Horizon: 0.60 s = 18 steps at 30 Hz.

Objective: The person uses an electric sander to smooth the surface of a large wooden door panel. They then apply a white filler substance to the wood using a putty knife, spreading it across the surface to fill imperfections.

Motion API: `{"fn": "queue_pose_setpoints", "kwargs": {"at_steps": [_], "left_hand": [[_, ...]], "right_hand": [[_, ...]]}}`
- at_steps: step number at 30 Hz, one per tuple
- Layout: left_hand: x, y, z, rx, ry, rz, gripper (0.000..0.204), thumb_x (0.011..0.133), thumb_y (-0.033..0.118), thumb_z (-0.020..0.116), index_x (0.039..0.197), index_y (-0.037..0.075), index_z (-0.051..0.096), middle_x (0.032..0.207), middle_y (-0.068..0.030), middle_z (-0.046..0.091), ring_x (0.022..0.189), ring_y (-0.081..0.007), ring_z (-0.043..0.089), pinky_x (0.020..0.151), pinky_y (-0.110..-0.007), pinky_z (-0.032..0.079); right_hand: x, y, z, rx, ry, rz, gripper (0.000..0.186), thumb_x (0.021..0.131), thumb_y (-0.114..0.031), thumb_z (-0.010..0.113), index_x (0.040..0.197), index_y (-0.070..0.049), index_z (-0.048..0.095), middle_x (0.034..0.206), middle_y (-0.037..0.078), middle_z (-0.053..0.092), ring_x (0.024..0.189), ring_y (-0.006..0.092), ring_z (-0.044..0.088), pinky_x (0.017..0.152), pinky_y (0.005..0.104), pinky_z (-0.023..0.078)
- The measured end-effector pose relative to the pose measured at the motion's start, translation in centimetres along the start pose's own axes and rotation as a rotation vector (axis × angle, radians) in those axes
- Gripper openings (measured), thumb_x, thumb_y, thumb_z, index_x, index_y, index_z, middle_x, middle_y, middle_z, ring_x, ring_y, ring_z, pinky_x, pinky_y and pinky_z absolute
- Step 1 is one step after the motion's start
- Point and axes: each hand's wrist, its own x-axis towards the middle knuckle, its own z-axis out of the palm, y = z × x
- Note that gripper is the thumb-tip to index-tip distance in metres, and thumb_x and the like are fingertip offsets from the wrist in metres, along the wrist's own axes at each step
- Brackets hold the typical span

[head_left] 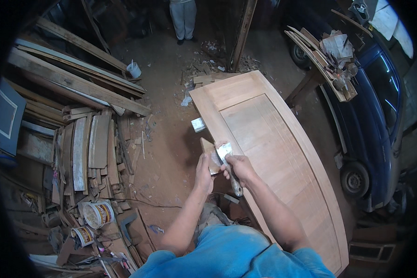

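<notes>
My left hand (203, 174) is closed around a small piece of wooden board (207, 146), held tilted in front of my body. My right hand (241, 168) grips a putty knife (224, 150). Its broad blade, smeared whitish, meets or nearly meets the board's right side, and its worn handle points back toward me. Both hands are at the left edge of a large pale wooden door (268, 139), which lies flat with its recessed panel and grooves facing up. Whether any filler lies on the board is hard to make out.
Stacked planks and offcuts (97, 141) fill the left side, with two paste buckets (98, 214) lower down. A dark blue car (380, 116) stands at right, beside a cluttered raised shelf (340, 83). A post (243, 37) rises beyond the door; another person (184, 21) stands farther back.
</notes>
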Motion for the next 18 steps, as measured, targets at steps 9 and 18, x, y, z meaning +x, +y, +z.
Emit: {"fn": "queue_pose_setpoints", "kwargs": {"at_steps": [9, 18], "left_hand": [[-0.4, -0.7, -6.9, -0.007, 0.247, -0.065, 0.052, 0.105, 0.048, 0.043, 0.145, 0.015, 0.042, 0.141, -0.0095, 0.051, 0.128, -0.0283, 0.054, 0.095, -0.054, 0.053], [-0.4, -0.1, -5.9, -0.017, 0.247, -0.029, 0.055, 0.104, 0.046, 0.046, 0.146, 0.009, 0.043, 0.142, -0.0093, 0.052, 0.128, -0.0278, 0.054, 0.101, -0.052, 0.048]], "right_hand": [[-0.8, -20.1, 5.3, -0.011, -0.061, -0.392, 0.032, 0.105, -0.020, 0.042, 0.097, 0.006, 0.059, 0.077, 0.012, 0.064, 0.061, 0.0182, 0.061, 0.063, 0.0327, 0.052], [-4.5, -30.6, 9.4, -0.010, -0.142, -0.765, 0.029, 0.105, -0.016, 0.044, 0.105, 0.009, 0.058, 0.086, 0.012, 0.067, 0.065, 0.0148, 0.062, 0.061, 0.0287, 0.055]]}}
